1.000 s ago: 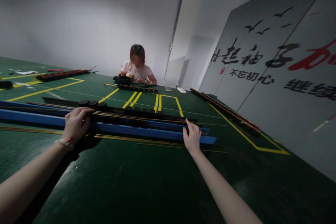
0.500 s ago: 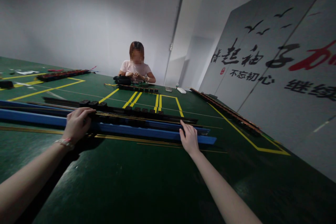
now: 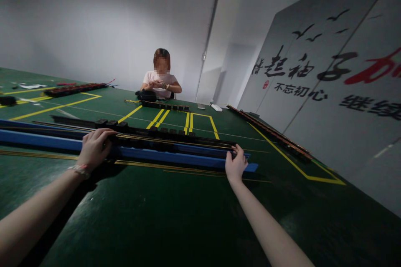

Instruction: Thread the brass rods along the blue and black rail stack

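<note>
- Head view: long blue rail [image 3: 172,158] lies across the green table [image 3: 150,221], black strips and thin gold rods running along it.
- Left hand [image 3: 95,147] is curled over the rail, thumb and fingers bent; can't tell if it's actually pinching anything.
- Right hand [image 3: 236,164] is near the rail's right end, fingers half-bent over it, grip unclear too.
- Black blocks [image 3: 173,132] sit just beyond the rail.
- Across the table, a co-worker [image 3: 159,79] has both hands together, black pouch [image 3: 146,95] nearby.
</note>
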Motion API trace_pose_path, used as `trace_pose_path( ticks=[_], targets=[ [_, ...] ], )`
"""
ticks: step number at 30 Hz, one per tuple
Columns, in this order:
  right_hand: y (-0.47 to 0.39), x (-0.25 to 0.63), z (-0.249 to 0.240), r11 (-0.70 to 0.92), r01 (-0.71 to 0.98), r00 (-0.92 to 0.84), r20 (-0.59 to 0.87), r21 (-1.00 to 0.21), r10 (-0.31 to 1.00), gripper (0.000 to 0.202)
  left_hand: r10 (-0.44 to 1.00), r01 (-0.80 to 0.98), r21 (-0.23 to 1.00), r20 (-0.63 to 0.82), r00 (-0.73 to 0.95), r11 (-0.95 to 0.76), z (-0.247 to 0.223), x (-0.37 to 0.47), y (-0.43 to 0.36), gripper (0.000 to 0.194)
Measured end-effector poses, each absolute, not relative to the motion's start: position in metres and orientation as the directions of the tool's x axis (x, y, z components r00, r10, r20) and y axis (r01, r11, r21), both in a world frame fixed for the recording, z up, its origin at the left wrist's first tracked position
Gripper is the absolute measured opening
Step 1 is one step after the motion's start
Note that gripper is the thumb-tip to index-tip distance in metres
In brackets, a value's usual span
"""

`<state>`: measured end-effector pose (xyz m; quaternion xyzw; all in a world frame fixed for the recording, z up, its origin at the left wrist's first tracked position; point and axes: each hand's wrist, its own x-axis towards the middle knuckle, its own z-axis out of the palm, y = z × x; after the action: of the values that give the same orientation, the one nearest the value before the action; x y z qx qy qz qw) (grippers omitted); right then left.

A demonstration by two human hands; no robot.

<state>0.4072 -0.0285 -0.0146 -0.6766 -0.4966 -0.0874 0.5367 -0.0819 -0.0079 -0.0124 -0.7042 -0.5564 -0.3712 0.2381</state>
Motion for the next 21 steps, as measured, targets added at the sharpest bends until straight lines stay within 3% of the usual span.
trace_pose_path(
  ticks=[15,21],
  targets=[
    [-0.038,0.404,-0.003,0.079,0.749,0.454,0.595,-0.658,0.663,0.035,0.595,0.959,0.113,0.801,0.067,-0.26,-0.014,-0.083,-0.005,0.028],
    [-0.04,0.4,-0.003,0.201,0.794,0.299,0.656,-0.574,0.693,0.032,0.579,0.959,0.089,0.81,0.088,-0.27,-0.013,-0.08,-0.006,0.028]
  ],
)
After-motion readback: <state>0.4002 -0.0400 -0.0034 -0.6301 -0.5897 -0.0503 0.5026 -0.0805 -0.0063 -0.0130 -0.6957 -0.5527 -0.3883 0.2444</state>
